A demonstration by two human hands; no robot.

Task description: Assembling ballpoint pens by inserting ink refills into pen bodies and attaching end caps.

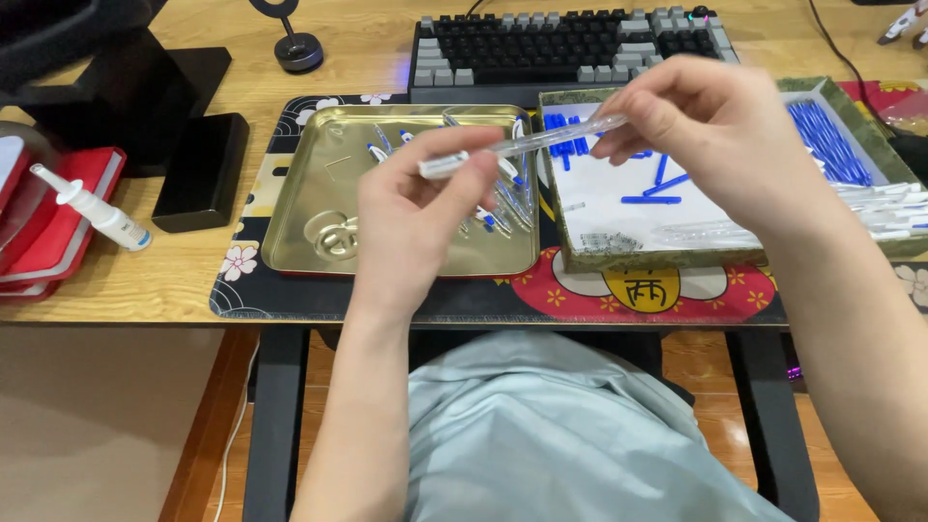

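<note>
A clear plastic pen barrel (527,143) with a white end is held level between both hands above the desk. My left hand (416,217) pinches its white end, over a gold metal tray (319,193) that holds several finished clear-and-blue pens (507,198). My right hand (706,126) pinches the other end, above a shallow green-rimmed box (667,256) with a white floor. In that box lie several loose blue pen parts (657,188), a row of blue refills (826,140) and clear barrels (884,208).
A black keyboard (570,48) sits behind the tray and box. A patterned desk mat (580,295) lies under them. At the left are red notebooks (58,222), a white spray bottle (92,208), a black monitor stand (198,169) and a small round black stand (295,43).
</note>
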